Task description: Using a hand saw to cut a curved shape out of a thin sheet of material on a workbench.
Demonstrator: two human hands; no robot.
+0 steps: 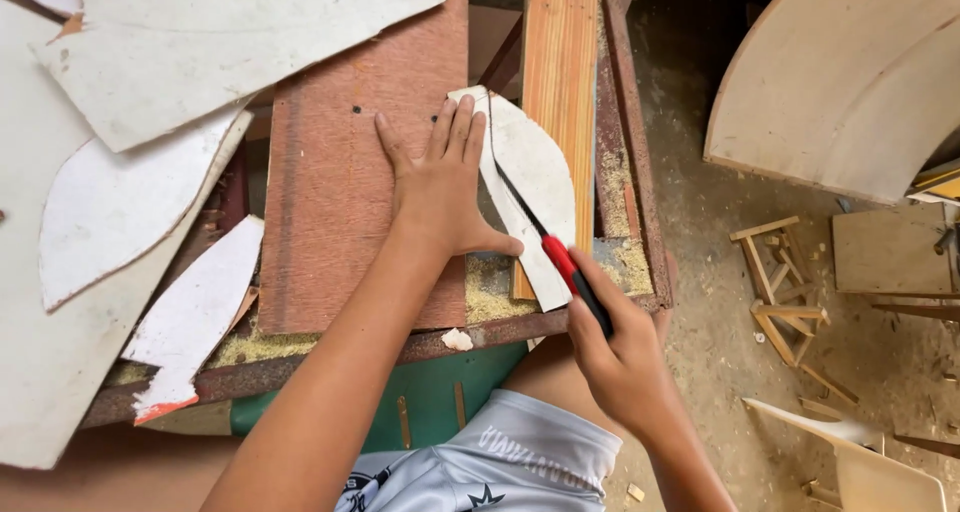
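On the sawdust-strewn surface [600, 172], our left hand [440, 187] presses flat, grip released, on the white curved panel [535, 172]. Our right hand [615, 357] clenches the red-handled saw [550, 247]; a slipping blade could nick our nearby left fingers [455, 122].

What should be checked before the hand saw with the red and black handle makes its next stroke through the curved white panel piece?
1. Grip on the red and black handled hand saw: the right hand is wrapped around the handle. Ok.
2. Curved white panel piece held down: the left hand lies flat, its fingertips on the piece's edge. Ok.
3. Fingers away from the blade: the left fingertips sit right beside it. Not ok.
4. Blade following a marked line: no line can be made out. Cannot tell.
5. Support below: the piece rests on the reddish-brown board and an orange wooden plank. Ok.
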